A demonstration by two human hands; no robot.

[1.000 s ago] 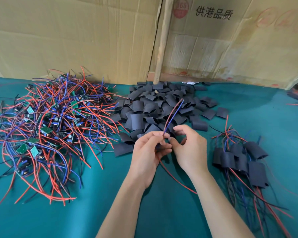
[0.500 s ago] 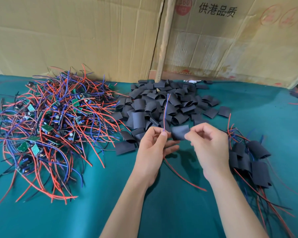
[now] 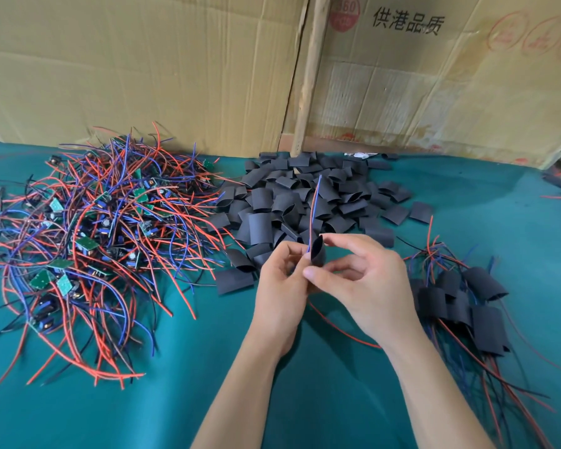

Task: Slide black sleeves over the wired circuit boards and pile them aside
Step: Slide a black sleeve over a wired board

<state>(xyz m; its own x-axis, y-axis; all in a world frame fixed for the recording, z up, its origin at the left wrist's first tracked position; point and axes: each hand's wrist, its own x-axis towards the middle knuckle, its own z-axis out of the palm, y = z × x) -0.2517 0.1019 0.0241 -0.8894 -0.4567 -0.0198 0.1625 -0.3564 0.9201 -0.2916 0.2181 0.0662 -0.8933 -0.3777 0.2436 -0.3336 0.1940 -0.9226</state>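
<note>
Teal table [image 3: 305,400]; hands [image 3: 366,283] pinching sleeve [image 3: 318,251].

Black sleeves [image 3: 308,202], red and blue wires [image 3: 110,228], seemingly green boards [image 3: 86,244], teal cloth [image 3: 337,400].

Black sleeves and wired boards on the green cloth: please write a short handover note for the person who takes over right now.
Right hand pinches one black flattened tube sleeve, its mouth open.
Left hand holds the red and blue wire pair of a board beside that opening; the board itself is hidden in the hands.
Tangled pile of bare green circuit boards with red and blue wires lies left; heap of loose black sleeves sits in the middle, at the back.
Done: a small pile of sleeved boards on the right.
Left: finish this sleeve, lay it on the right pile, then work through the large left pile.
</note>
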